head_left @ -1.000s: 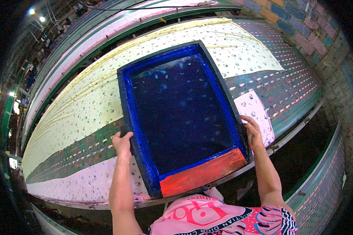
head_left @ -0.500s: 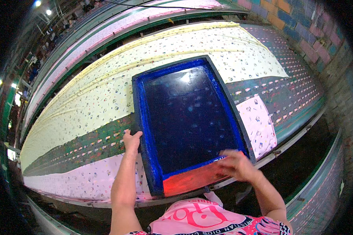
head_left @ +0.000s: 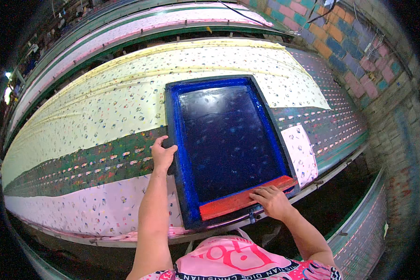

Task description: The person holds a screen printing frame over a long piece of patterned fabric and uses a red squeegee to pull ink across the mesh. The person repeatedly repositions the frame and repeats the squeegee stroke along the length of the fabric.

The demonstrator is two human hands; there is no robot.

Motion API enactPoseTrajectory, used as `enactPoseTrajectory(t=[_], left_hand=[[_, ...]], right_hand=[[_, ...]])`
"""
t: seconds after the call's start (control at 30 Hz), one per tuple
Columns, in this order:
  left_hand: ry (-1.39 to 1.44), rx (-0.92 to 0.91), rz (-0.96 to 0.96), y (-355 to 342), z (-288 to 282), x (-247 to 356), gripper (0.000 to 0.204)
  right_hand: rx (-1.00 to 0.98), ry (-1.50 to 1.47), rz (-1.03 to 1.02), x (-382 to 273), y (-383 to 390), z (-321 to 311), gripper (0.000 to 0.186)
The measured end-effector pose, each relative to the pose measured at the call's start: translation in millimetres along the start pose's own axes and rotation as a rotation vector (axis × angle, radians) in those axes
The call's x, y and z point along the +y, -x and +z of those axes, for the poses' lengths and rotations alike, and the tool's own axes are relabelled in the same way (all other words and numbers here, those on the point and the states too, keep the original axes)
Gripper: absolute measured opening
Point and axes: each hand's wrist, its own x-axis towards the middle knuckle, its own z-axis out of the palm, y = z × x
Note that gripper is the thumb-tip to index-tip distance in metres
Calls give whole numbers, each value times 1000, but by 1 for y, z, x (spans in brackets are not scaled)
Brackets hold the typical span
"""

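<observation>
A dark, blue-edged rectangular screen (head_left: 228, 140) is laid over pale printed cloth (head_left: 102, 204). The long red bar (head_left: 235, 203) is now grasped by the right hand (head_left: 271, 201), shifted from the right rail; side contact is left to the left hand (head_left: 163, 155), its grip unclear.

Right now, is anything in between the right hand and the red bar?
Nothing that I can see: the right hand is touching the red bar at the near end of the frame.

We see pale glare high on the dark panel (head_left: 219, 126), small bright lights (head_left: 8, 74) at far left, deep shadow under the bench (head_left: 343, 148), bowed edges and grainy black corners.
</observation>
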Motion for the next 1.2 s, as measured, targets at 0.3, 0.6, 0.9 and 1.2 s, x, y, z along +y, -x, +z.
enactPoseTrajectory(t=[0.3, 0.6, 0.9, 1.2], left_hand=[[34, -14, -1, -4, 4, 0, 55], [76, -14, -12, 0, 2, 6, 58], [18, -42, -3, -2, -3, 1, 56], [-437, 190, 107, 9, 5, 23, 27]], right_hand=[[-184, -98, 30, -8, -41, -21, 55], [-111, -61, 52, -18, -2, 6, 58], [171, 19, -95, 42, -79, 36, 48], [282, 171, -138, 161, -288, 36, 29]])
